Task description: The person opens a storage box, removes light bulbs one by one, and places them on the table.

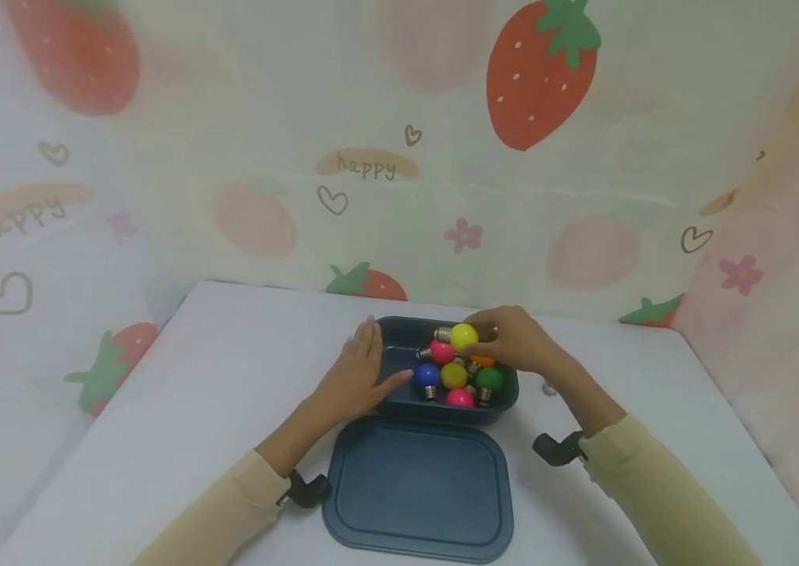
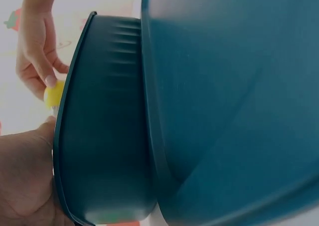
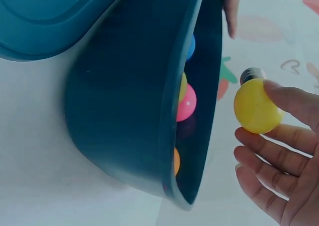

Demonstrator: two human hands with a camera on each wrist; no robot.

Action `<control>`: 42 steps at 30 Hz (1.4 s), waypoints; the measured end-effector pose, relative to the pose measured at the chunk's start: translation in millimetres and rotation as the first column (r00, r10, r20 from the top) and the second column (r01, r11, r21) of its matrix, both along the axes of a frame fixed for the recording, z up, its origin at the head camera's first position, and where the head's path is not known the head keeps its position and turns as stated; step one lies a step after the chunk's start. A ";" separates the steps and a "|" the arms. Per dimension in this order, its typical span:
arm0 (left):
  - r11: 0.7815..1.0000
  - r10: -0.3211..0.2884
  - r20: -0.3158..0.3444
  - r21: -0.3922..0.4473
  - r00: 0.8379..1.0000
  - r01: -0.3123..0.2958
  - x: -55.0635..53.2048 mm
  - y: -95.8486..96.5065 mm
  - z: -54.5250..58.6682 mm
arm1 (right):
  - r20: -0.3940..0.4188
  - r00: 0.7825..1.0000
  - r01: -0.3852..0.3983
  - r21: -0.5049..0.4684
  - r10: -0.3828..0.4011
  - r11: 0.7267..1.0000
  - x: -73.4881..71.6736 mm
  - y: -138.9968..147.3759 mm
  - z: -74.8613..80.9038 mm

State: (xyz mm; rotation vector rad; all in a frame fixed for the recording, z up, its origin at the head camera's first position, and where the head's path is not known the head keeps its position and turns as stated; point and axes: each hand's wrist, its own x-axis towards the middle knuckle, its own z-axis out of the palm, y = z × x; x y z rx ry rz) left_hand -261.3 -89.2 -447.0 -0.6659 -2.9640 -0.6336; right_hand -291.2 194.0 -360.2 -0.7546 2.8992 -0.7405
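A yellow light bulb [image 3: 257, 106] is pinched between the thumb and fingers of my right hand [image 1: 518, 338], just above the right part of a dark blue box [image 1: 396, 407]. Its metal screw base [image 1: 443, 334] points left in the head view. My left hand [image 1: 355, 369] touches the box's left side, fingers straight and thumb reaching over the inside. Several coloured bulbs lie in the box: a blue bulb [image 1: 426, 374], a green bulb [image 1: 489, 379], a darker yellow bulb [image 1: 453, 376], pink bulbs [image 1: 459, 398] and an orange one partly hidden by the right hand.
The matching dark blue lid [image 1: 420, 491] lies flat on the white table [image 1: 243, 346] in front of the box. A small shiny object [image 1: 549, 387] sits right of the box, partly hidden by the right forearm. A strawberry-print cloth [image 1: 399, 236] hangs behind the table.
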 end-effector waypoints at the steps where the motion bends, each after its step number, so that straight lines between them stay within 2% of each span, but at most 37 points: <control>1: 1.000 0.001 -0.006 0.000 1.000 -0.001 0.5 0.4 0.1 | -0.004 1.000 0.008 -0.010 -0.008 1.000 1.2 1.8 -0.1; 14: 0.998 0.011 -0.050 -0.065 0.999 -0.014 3.3 2.8 2.4 | 0.009 0.994 0.111 -0.073 -0.110 0.991 13.2 19.0 4.7; 19: 0.998 0.005 -0.063 -0.063 0.998 -0.009 4.0 2.5 2.8 | 0.019 0.988 0.157 -0.088 -0.155 0.984 18.4 26.1 4.4; 28: 0.997 -0.003 -0.062 -0.078 0.998 -0.001 2.8 1.2 1.9 | -0.049 0.981 0.177 -0.157 -0.187 0.972 27.8 45.8 4.6; 42: 0.996 -0.011 -0.074 -0.089 0.997 0.004 2.7 1.7 1.5 | -0.051 0.937 0.326 -0.229 -0.346 0.917 47.7 81.5 2.0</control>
